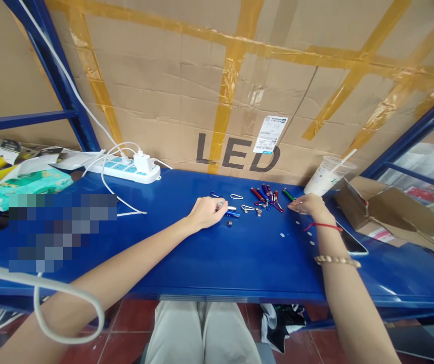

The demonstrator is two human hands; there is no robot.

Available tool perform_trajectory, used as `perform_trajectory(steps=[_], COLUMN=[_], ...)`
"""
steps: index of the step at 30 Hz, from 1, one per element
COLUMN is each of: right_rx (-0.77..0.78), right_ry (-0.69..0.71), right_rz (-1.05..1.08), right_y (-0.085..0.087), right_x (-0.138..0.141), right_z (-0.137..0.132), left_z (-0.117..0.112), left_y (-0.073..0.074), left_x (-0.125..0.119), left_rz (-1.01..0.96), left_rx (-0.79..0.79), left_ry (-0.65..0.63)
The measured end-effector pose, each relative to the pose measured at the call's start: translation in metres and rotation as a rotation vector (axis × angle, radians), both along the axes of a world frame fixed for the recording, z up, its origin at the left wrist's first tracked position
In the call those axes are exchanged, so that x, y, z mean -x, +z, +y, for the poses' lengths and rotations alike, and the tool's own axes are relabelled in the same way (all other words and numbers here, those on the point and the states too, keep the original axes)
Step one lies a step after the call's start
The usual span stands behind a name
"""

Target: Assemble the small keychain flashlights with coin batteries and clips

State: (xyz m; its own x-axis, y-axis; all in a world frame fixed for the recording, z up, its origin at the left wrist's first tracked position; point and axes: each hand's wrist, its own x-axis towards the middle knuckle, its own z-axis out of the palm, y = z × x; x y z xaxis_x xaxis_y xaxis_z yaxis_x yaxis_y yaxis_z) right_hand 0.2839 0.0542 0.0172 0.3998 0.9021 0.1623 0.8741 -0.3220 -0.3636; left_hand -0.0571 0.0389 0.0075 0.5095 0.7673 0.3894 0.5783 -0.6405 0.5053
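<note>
My left hand [205, 213] is closed around a small silver cylinder [220, 205], possibly a keychain flashlight part; the fingers hide much of it. A slim blue tube [232, 215] lies beside those fingertips, with a dark metal piece [229, 223] just in front. My right hand [308, 204] rests low on the table, fingertips pinched together, whatever they hold too small to make out. Just beyond them lies a green tube [288, 194]. Between the hands is a pile of red and purple tubes [266, 193] with clips. Silver carabiners [236, 196] lie nearer the left hand.
Small pale discs [297, 222] dot the blue table [209, 263] by my right wrist. A phone [353, 242] lies beneath that forearm. Behind stand a plastic cup [321, 177] with a straw, an open carton [387, 210], a white power strip [126, 169] and a taped cardboard box [179, 101].
</note>
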Motion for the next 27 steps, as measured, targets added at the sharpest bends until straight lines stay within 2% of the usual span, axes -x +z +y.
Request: perform_trajectory(steps=[4,9,14,19,27], right_rx=[0.157,0.224,0.183,0.141,0.146], right_ry=[0.061,0.089,0.085,0.063,0.055], right_rz=[0.150,0.183,0.084,-0.001,0.009], right_y=[0.001,-0.001,0.001,-0.003,-0.002], right_x=[0.008,0.011,0.015,0.020,0.025], right_z=[0.004,0.005,0.009,0.012,0.012], left_z=[0.001,0.002,0.003,0.005,0.004], left_y=[-0.001,-0.003,-0.005,-0.007,-0.005], left_x=[0.000,0.001,0.002,0.005,0.003], left_rz=[0.003,-0.038,-0.094,-0.174,-0.118], left_rx=[0.012,0.000,0.020,0.080,0.057], left_ry=[0.007,-0.018,-0.044,-0.015,-0.022])
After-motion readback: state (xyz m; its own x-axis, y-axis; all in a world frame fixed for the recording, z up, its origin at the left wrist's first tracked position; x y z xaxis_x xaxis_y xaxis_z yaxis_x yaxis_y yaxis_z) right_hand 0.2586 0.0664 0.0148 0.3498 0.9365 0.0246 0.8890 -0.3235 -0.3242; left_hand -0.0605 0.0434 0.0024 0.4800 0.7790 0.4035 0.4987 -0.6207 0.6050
